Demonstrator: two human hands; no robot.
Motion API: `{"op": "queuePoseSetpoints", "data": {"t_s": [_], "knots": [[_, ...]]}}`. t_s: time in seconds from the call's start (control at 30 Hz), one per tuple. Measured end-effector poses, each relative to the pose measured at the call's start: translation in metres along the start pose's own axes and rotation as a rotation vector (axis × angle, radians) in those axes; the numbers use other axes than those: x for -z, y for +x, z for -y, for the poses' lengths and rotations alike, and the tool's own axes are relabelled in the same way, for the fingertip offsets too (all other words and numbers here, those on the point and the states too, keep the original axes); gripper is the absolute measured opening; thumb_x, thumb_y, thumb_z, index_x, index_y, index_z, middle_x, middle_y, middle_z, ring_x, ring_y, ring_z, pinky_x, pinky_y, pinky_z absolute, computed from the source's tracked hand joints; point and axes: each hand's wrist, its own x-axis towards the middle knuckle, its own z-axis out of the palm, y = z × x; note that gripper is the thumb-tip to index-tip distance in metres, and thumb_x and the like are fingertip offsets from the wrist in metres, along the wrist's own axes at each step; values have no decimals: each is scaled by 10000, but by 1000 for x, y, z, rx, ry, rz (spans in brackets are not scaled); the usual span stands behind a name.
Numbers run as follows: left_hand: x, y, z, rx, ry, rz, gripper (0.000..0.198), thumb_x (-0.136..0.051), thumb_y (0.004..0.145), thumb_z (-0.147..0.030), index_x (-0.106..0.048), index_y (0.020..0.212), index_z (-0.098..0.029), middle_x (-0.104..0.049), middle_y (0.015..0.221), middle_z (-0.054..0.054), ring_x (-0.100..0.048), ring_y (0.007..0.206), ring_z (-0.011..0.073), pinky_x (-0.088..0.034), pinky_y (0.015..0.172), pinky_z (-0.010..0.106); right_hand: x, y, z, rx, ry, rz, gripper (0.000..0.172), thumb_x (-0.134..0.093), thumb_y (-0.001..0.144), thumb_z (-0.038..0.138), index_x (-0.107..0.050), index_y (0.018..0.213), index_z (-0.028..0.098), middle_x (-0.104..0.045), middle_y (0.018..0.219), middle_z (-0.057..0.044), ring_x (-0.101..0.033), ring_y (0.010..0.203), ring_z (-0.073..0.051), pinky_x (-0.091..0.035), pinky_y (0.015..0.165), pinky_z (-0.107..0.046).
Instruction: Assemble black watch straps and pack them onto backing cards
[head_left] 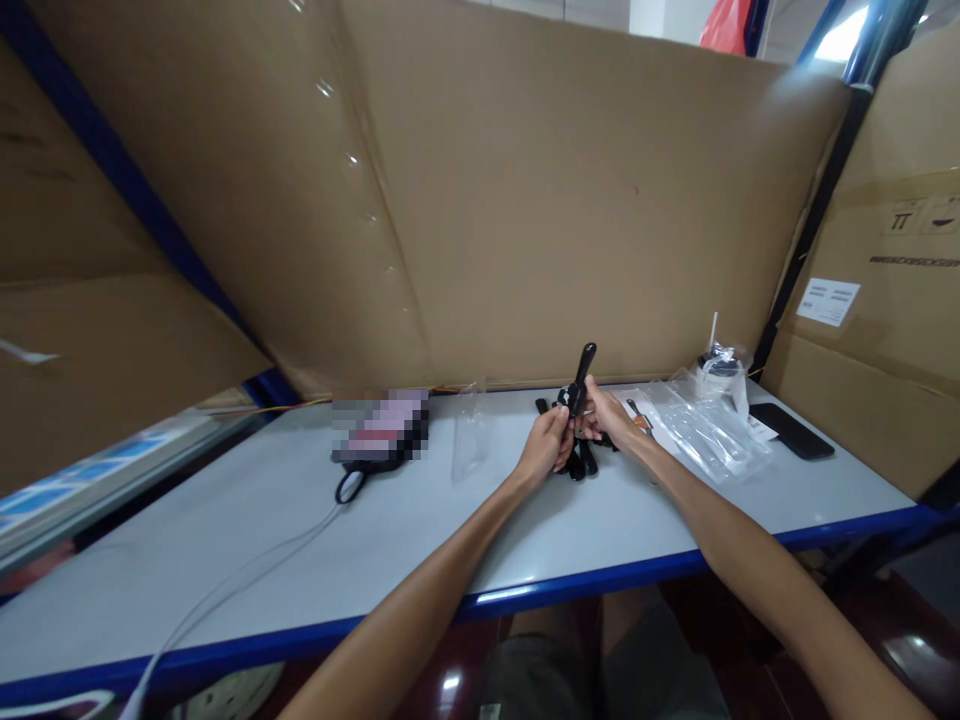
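Note:
My left hand (546,442) and my right hand (604,414) meet over the far middle of the grey table (420,520), both closed around a black strap-like object (582,374). One end of it sticks upward between the hands. More black straps or parts (581,462) lie on the table just beneath the hands. What the object is exactly, I cannot make out.
Clear plastic bags (705,428) and a small wrapped roll (718,368) lie to the right, with a black phone (791,430) beyond. A blurred pink item (382,430) and a white cable (247,580) lie left. Cardboard sheets (525,200) wall the back and sides.

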Motion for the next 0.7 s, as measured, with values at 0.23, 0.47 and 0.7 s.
{"op": "queuePoseSetpoints", "data": {"t_s": [0.23,0.47,0.7], "knots": [[5,3,4,-107,266,-191,494,-421,922,-684,-408,732,-229,-371,480,-85,-330,365,79,-253,395,215,-3,0,0,174,-202,-277,541,-343,983,688,-531,809,211,-538,571,42,-466,394,-97,-303,403,-214],[11,-3,1,-285,933,-287,273,-335,1036,-327,-543,917,-195,-616,662,25,-589,605,166,-330,592,260,-6,-18,6,534,-862,-223,239,-490,995,347,-572,810,220,-666,723,-6,-608,669,-156,-350,637,-236],[10,-10,-12,-84,1337,-233,277,-328,1059,-296,-561,1121,-160,-728,824,129,-709,766,262,-353,633,287,-16,-17,6,425,-699,-145,175,-528,916,235,-545,744,206,-650,666,16,-582,606,-135,-348,584,-214]]}}
